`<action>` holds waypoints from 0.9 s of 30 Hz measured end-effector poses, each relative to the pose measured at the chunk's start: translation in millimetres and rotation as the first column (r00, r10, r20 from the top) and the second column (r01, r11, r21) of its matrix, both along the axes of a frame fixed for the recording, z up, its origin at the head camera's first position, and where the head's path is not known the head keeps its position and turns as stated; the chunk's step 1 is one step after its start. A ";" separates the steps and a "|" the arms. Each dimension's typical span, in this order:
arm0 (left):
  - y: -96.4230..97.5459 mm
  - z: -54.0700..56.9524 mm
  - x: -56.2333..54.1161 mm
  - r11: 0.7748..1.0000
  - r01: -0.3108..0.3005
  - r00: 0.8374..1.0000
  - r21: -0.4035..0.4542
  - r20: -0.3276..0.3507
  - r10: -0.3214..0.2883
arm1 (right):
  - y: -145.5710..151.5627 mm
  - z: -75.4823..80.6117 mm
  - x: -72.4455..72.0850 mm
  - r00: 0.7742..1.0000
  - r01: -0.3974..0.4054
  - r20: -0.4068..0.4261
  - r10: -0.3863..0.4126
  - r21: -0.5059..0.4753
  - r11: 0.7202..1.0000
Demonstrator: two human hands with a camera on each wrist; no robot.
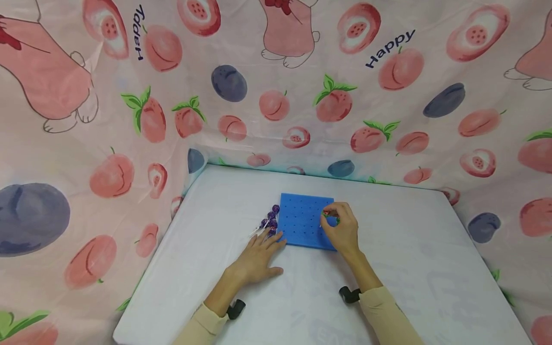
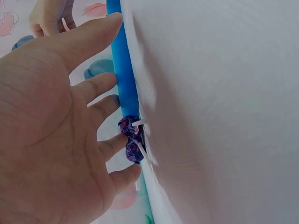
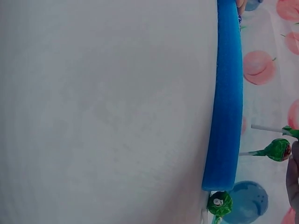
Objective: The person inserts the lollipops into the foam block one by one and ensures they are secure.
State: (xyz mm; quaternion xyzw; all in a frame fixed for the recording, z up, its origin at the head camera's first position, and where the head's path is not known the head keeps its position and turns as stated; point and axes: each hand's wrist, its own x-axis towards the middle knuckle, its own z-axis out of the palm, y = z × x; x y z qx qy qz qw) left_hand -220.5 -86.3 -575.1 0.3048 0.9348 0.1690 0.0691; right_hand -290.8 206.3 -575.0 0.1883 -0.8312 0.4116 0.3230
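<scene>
My left hand [image 1: 256,261] lies spread beside the left edge of a blue foam board [image 1: 302,221] dotted with small holes. Its fingertips touch the board's edge and a cluster of purple-wrapped lollipops [image 1: 271,221] with white sticks. Over the board's right part, my right hand [image 1: 345,230] pinches a green-wrapped lollipop [image 3: 290,131]; its stick end hangs free above the board. Closer to the right wrist camera, another green lollipop [image 3: 277,150] stands with its stick down at the board. Past the board's right end, a green lollipop [image 3: 220,204] lies on the table, hidden in the head view.
The white-covered table [image 1: 414,249] extends around the board on all sides. A pink fruit-print cloth [image 1: 297,110] hangs behind and along both sides. Black wrist cameras [image 1: 236,309] sit at both cuffs.
</scene>
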 end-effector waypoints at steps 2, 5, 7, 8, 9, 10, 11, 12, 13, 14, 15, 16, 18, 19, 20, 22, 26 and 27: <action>0.2 -0.1 -0.1 1.000 -0.001 1.000 -0.001 -0.001 0.001 | 0.1 -0.4 -0.6 1.000 -0.001 -0.001 0.001 -0.001 1.000; 0.4 -0.1 -0.1 1.000 -0.001 1.000 0.000 -0.002 0.001 | 0.3 -1.1 -1.2 1.000 -0.001 -0.011 0.001 -0.002 1.000; 0.6 0.1 0.0 1.000 -0.001 1.000 0.001 -0.002 0.001 | 0.6 -1.5 -1.2 1.000 0.001 -0.006 -0.001 -0.003 1.000; 0.6 0.2 0.1 1.000 -0.001 1.000 0.002 -0.001 0.001 | 0.7 -1.6 -1.1 1.000 0.004 -0.007 -0.004 0.002 1.000; 0.6 0.4 0.2 1.000 -0.001 1.000 0.005 0.000 0.001 | 0.7 -1.7 -0.9 1.000 0.005 0.000 -0.005 0.002 1.000; 0.6 0.6 0.3 1.000 -0.001 1.000 0.006 0.000 0.001 | 0.7 -1.8 -1.0 1.000 0.007 0.005 -0.007 0.004 1.000; 0.6 0.8 0.3 1.000 -0.001 1.000 0.008 0.000 0.001 | 0.7 -1.9 -0.8 1.000 0.010 0.013 -0.010 0.006 1.000; 0.6 0.9 0.4 1.000 -0.001 1.000 0.008 0.001 0.001 | 0.6 -2.1 -0.6 1.000 0.014 0.019 -0.014 0.009 1.000; 0.6 1.0 0.4 1.000 -0.001 1.000 0.008 0.002 0.001 | 0.4 -2.1 -0.4 1.000 0.017 0.024 -0.017 0.012 1.000; 0.5 1.1 0.4 1.000 -0.001 1.000 0.008 0.002 0.001 | 0.3 -2.2 -0.4 0.999 0.019 0.025 -0.020 0.016 1.000; 0.5 1.1 0.4 1.000 -0.001 1.000 0.008 0.002 0.001 | 0.1 -2.4 -0.4 0.999 0.021 0.029 -0.021 0.018 1.000; 0.5 1.2 0.3 1.000 -0.001 1.000 0.007 0.002 0.001 | 0.0 -2.5 -0.5 0.999 0.023 0.030 -0.023 0.019 1.000; 0.5 1.3 0.2 1.000 0.000 1.000 0.007 0.003 0.000 | -0.2 -2.7 -0.5 0.999 0.025 0.033 -0.026 0.022 0.999; 0.6 1.4 0.1 1.000 0.000 1.000 0.009 0.003 0.000 | -0.2 -3.0 -0.8 0.999 0.027 0.032 -0.028 0.026 0.999; 0.6 1.4 0.2 1.000 -0.001 1.000 0.009 0.003 0.001 | -0.2 -3.2 -1.0 0.999 0.029 0.032 -0.030 0.029 0.999; 0.6 1.5 0.2 1.000 -0.001 1.000 0.009 0.002 0.001 | -0.3 -3.3 -1.1 0.999 0.032 0.038 -0.033 0.030 0.999; 0.3 1.4 0.2 1.000 -0.001 1.000 0.007 0.002 0.001 | -0.4 -3.4 -1.2 0.998 0.035 0.042 -0.037 0.036 0.999; 0.2 1.5 0.2 1.000 -0.001 1.000 0.007 0.002 0.001 | -0.5 -3.4 -1.2 0.998 0.036 0.043 -0.038 0.039 0.999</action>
